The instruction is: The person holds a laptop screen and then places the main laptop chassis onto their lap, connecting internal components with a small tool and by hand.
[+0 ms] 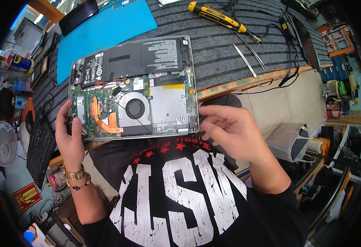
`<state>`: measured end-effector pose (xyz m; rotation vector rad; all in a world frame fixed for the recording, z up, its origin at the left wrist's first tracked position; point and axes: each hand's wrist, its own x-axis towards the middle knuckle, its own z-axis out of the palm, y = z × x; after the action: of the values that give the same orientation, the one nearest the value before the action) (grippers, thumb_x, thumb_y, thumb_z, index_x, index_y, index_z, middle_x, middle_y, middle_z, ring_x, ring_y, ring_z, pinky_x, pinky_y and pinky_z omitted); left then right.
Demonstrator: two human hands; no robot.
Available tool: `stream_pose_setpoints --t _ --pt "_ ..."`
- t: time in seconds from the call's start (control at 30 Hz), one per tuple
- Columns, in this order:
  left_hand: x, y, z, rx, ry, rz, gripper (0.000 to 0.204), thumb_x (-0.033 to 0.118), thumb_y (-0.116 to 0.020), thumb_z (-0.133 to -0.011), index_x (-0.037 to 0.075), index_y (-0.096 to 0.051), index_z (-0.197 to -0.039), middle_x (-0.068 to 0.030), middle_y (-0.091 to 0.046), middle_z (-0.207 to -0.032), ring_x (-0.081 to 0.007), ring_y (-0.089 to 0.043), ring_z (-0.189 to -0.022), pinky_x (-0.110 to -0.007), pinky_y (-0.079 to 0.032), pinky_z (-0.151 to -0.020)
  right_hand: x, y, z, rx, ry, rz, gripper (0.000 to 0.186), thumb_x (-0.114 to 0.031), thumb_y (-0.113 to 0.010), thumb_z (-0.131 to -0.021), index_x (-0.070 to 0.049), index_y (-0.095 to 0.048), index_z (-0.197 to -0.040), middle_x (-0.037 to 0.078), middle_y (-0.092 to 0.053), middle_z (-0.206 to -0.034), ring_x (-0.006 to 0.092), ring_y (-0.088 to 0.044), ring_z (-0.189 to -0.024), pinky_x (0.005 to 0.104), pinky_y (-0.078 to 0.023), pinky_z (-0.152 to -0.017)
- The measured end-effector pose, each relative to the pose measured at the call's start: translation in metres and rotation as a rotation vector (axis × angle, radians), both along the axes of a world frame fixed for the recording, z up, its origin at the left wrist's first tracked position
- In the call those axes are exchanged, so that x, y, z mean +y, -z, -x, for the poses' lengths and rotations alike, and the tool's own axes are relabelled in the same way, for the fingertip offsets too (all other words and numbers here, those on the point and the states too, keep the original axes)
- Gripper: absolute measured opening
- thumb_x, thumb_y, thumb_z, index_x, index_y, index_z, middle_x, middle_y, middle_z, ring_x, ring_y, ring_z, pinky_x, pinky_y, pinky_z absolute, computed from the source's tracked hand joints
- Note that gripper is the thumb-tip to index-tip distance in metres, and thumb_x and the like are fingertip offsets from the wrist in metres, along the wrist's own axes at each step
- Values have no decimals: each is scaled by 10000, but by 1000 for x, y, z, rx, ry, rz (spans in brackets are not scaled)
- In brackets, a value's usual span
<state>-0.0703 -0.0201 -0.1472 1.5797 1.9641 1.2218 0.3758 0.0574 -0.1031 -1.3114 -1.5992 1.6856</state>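
Note:
An opened-up laptop base (170,107), its bottom cover off, rests tilted at the table's front edge close to my body. Its black battery (137,57) spans the far side. Nearer me are a round cooling fan (135,108), a copper heat pipe (94,111) and green circuit board. My left hand (71,131) grips the laptop's left edge, thumb over the rim and fingers along the side. At the right edge, my right hand (230,129) has its index finger stretched to the laptop's near right corner, the other fingers loosely bent and apart, nothing seen between them.
On the grey striped mat (213,53) lie a yellow-black screwdriver (217,16), metal tweezers (250,51) and a thin metal blade (244,60). Behind the laptop is a blue work mat (118,29) with a dark phone (78,17). A keyboard (40,148) and a white fan (4,144) stand left.

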Motion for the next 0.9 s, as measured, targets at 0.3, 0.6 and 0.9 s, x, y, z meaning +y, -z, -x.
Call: stream_pose_setpoints --t 0.3,0.6,0.9 --pt "-19 -65 -75 418 197 -396 406 179 -750 -999 -18 -693 -1350 -168 -684 -1376 -347 -646 -1274 -481 -466 -1163 3 50 13 457 52 501 366 -311 -598 -1181 43 -669 -1122 223 -787 -879 236 -775 -649 322 -605 -505" --pt "-23 -80 -168 653 520 -396 459 303 -977 -768 207 -831 -1191 26 -684 -1138 -240 -627 -1013 -456 -407 -900 -7 -6 34 450 -54 444 390 -323 -620 -1163 11 -681 -971 149 -745 -682 197 -691 -497 297 -530 -464" --pt "-22 -90 -163 630 438 -424 475 242 -935 -731 189 -843 -1194 50 -688 -1044 -217 -620 -959 -440 -395 -895 -18 -45 52 453 -86 447 410 -301 -602 -1175 10 -679 -919 137 -732 -662 163 -662 -488 286 -510 -465"
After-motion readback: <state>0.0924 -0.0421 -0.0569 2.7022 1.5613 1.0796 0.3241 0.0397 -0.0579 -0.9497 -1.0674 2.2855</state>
